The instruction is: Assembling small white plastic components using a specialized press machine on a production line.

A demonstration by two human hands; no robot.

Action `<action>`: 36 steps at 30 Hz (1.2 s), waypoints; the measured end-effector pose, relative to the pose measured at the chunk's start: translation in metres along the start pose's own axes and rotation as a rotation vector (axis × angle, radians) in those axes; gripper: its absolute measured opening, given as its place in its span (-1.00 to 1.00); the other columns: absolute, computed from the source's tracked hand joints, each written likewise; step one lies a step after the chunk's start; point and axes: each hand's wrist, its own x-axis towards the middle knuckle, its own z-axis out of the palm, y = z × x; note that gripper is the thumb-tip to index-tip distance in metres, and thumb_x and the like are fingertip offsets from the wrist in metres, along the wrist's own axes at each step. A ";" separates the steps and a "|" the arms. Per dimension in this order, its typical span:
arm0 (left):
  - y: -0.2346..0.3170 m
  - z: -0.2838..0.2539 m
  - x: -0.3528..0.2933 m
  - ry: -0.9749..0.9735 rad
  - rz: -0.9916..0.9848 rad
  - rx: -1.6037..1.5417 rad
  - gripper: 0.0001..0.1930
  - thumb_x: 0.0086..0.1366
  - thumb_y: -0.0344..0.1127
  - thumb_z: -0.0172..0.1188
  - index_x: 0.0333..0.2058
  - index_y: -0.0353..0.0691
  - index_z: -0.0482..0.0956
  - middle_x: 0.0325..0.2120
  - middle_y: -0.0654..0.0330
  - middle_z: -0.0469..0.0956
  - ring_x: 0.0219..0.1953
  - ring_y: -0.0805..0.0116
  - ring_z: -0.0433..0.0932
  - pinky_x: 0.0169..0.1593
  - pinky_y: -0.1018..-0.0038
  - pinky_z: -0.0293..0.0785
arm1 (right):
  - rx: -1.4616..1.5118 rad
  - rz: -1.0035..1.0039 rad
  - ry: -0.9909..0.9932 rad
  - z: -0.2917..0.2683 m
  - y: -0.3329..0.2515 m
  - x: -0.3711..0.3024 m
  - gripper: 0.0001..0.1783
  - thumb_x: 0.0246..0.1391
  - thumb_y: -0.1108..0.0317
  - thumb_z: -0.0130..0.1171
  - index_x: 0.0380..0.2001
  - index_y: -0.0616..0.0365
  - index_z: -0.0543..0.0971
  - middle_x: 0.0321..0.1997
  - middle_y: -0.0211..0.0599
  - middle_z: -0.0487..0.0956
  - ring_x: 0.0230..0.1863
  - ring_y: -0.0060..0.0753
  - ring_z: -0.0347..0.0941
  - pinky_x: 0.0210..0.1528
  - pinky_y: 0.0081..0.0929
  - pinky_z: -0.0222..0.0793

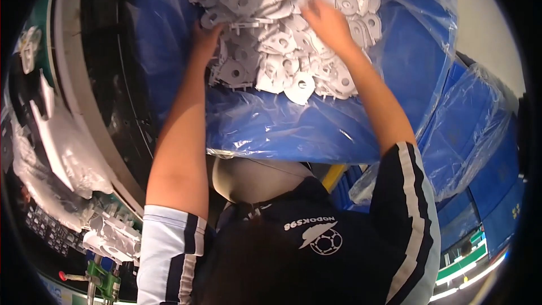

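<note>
A large heap of white plastic parts (272,73), flat plates with round holes and small tabs, lies in a blue bin (293,141) lined with a clear plastic bag (248,116). At the heap's left side, my left hand (206,39) is closed around the edge of a white plastic part (212,19), its fingertips partly hidden. My right hand (327,21) reaches over the upper middle of the heap, its fingertips among the parts. Motion smears those fingers, so their grip is unclear.
To the right stand more blue bins (480,130), draped with clear plastic (471,116). A dark ledge (116,73) runs along the left. Beyond it are white parts (113,237), plastic wrapping (73,164) and a green clamp-like fixture (101,281) with a red knob.
</note>
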 end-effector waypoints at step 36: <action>0.060 0.005 -0.042 -0.790 -0.554 -0.225 -0.56 0.18 -0.04 0.02 -0.22 -0.38 0.48 -0.44 -0.01 0.55 -0.57 0.20 0.57 -0.51 0.45 0.53 | -0.393 0.224 0.044 0.005 0.142 -0.010 -0.21 -0.14 -0.30 0.08 0.06 0.03 0.37 -0.08 0.07 0.47 -0.02 0.08 0.40 -0.01 -0.27 0.32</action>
